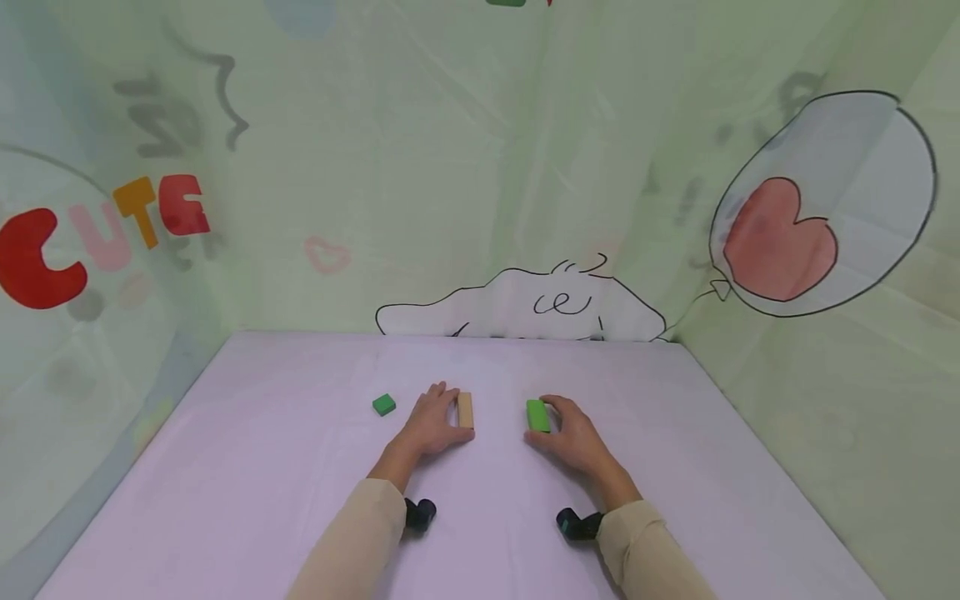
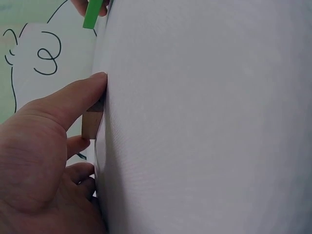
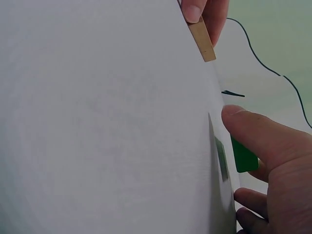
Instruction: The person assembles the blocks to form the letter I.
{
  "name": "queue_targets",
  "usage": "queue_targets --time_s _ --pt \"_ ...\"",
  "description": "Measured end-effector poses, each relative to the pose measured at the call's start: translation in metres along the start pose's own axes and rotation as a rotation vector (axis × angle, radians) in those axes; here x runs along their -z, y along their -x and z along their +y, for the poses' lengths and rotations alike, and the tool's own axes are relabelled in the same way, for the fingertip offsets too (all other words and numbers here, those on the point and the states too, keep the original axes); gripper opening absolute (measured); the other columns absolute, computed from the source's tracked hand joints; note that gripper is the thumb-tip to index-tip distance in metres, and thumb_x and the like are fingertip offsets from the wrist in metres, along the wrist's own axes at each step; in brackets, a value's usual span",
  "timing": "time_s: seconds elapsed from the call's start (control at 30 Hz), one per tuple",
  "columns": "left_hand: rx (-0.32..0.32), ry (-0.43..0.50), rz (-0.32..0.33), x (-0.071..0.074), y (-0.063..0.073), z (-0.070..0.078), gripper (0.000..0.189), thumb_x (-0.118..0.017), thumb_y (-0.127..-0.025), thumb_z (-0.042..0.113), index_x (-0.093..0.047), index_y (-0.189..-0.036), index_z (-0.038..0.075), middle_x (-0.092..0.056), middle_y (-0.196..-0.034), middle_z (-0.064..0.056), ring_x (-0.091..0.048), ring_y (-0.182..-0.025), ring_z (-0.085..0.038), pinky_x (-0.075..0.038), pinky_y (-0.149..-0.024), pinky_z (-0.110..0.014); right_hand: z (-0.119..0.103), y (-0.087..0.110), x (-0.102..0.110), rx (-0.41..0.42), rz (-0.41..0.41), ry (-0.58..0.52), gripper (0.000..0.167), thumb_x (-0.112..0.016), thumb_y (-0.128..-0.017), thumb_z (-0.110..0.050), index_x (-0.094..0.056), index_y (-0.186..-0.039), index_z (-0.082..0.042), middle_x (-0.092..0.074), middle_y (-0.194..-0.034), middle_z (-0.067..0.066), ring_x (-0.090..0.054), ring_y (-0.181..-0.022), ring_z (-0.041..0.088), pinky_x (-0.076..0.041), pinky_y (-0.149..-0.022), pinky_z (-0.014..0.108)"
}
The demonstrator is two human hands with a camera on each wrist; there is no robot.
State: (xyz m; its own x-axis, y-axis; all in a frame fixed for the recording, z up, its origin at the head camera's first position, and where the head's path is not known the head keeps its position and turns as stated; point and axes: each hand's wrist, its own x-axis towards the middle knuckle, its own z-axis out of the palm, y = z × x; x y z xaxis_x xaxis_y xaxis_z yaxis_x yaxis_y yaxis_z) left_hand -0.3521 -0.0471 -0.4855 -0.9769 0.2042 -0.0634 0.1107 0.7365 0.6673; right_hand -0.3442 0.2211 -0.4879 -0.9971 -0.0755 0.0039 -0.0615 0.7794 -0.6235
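Fingers (image 1: 437,396) of left hand (image 1: 431,425), partly spread, pinching tan block (image 1: 466,411) by its ends; light green block (image 1: 537,416) pinched likewise in right hand (image 1: 576,437); dark green block (image 1: 384,405) on surface (image 1: 262,467), farther left.

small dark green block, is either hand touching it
No, the small dark green block lies on the table to the left of the left hand with a gap between, and the right hand is farther off.

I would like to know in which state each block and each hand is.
Wooden block: held, nothing stacked on it
Bright green block: held; contact with the table unclear
Dark green block: on the table, untouched
Left hand: gripping the wooden block
Right hand: gripping the bright green block
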Motion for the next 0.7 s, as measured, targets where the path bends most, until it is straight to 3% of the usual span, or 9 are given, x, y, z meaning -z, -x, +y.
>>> queue_targets --time_s 0.7 --pt "-0.020 0.004 0.008 0.0005 0.0018 -0.0007 0.081 -0.080 -0.090 0.035 -0.043 -0.156 0.006 -0.025 -0.170 -0.021 -0.018 -0.158 -0.044 -0.020 -0.128 -0.060 -0.0065 0.0090 -0.0045 0.024 0.019 0.015 0.078 -0.083 -0.087 -0.033 -0.048 -0.150 -0.005 -0.047 -0.156 0.023 -0.044 -0.144 0.045 -0.039 -0.117 0.062"
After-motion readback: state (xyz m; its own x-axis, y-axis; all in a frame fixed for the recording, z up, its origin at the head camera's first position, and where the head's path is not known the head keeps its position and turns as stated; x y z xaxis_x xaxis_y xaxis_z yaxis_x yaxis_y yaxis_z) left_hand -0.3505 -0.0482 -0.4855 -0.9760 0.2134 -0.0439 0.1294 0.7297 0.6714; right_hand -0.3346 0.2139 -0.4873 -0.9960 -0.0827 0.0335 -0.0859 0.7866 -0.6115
